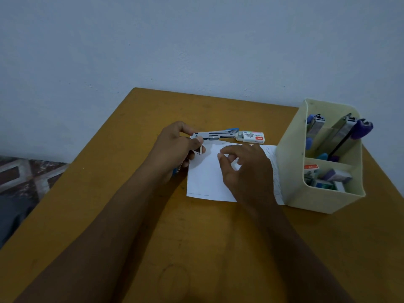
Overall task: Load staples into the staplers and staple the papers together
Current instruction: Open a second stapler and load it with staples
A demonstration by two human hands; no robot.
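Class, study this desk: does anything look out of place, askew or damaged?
Nothing looks spilled or broken. The purple stapler leans out past the rim of the organizer, and the staple box beyond the paper has its tray slid partly out. The blue stapler in the left hand is swung open, for loading.
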